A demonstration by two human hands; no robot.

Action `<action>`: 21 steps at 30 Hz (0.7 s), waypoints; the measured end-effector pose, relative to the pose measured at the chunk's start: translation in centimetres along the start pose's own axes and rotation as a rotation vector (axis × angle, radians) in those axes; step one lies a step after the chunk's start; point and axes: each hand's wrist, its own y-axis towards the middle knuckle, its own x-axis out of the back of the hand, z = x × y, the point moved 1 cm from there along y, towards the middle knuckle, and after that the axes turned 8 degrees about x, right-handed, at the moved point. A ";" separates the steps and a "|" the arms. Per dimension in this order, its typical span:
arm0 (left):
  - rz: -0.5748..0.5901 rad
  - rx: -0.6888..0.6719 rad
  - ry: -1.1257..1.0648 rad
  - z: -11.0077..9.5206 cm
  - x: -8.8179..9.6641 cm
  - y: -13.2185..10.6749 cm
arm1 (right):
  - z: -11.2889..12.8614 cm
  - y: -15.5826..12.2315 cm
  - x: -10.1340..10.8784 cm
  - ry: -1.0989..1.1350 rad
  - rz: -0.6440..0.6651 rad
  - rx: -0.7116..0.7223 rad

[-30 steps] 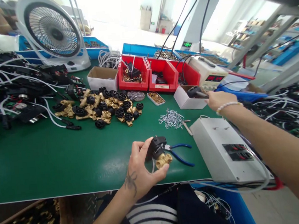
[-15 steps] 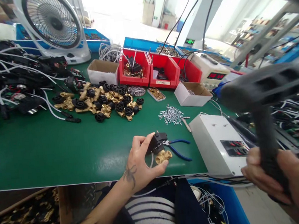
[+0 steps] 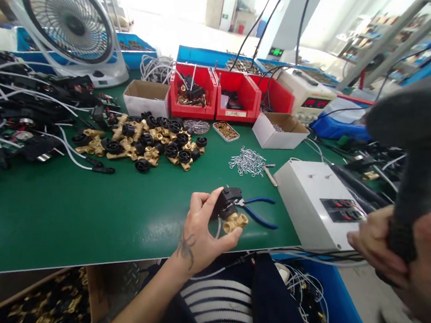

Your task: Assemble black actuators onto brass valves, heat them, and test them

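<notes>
My left hand (image 3: 203, 227) is closed around a brass valve fitting (image 3: 234, 223) with a black plastic housing (image 3: 230, 199) on top, near the front edge of the green table. The thumb presses by the brass end while the fingers reach the housing. Blue-handled pliers (image 3: 261, 210) lie just right of it, jaws close to the housing. At the right of the view, my right hand (image 3: 413, 248) grips a dark hammer (image 3: 415, 161) by its handle, held up with its head above the hand. The hammer head is blurred.
A pile of brass fittings with black caps (image 3: 148, 143) lies beyond my left hand. Metal clips (image 3: 248, 162) and a small metal tool (image 3: 270, 176) lie near a grey control box (image 3: 320, 202). Red bins (image 3: 195, 112), a fan (image 3: 70, 27) and wired parts (image 3: 22, 120) stand farther back.
My right hand's hammer has shifted to the right, its head tilting farther right. The left hand still holds the valve fitting in nearly the same place. The view has moved slightly.
</notes>
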 end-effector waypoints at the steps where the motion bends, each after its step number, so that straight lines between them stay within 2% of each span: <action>1: 0.002 -0.001 0.004 0.0 0.0 0.0 | 0.1 0.0 -0.4 -0.004 -0.005 0.019; 2: 0.007 0.002 0.004 0.0 0.0 0.0 | 0.1 0.1 -0.8 -0.051 0.043 0.027; 5: 0.019 0.015 -0.011 -0.1 0.1 -0.1 | 0.0 0.2 -1.7 -0.300 0.349 0.028; 6: 0.023 0.021 -0.016 0.0 0.1 -0.1 | -0.1 0.2 -1.7 -0.337 0.385 0.024; 8: 0.022 0.022 -0.021 0.0 0.1 -0.1 | 0.1 0.1 -1.1 -0.284 0.294 0.022; 11: 0.018 0.008 -0.016 0.2 0.0 -0.1 | 0.5 -0.1 -0.7 -0.131 0.059 0.046; 13: 0.018 0.006 -0.016 0.2 0.1 -0.1 | 0.3 -0.1 -1.2 -0.134 0.082 0.069; 16: 0.023 0.031 -0.038 0.2 0.2 -0.1 | -0.2 0.0 -2.0 -0.270 0.351 0.048; 17: 0.025 0.042 -0.047 0.2 0.2 -0.1 | -0.3 0.1 -2.0 -0.287 0.396 0.033; 18: 0.029 0.048 -0.052 0.1 0.2 -0.1 | -0.3 0.1 -1.9 -0.272 0.376 0.015; 21: 0.029 0.036 -0.042 0.1 0.1 -0.1 | -0.1 -0.2 -1.1 -0.135 0.114 -0.012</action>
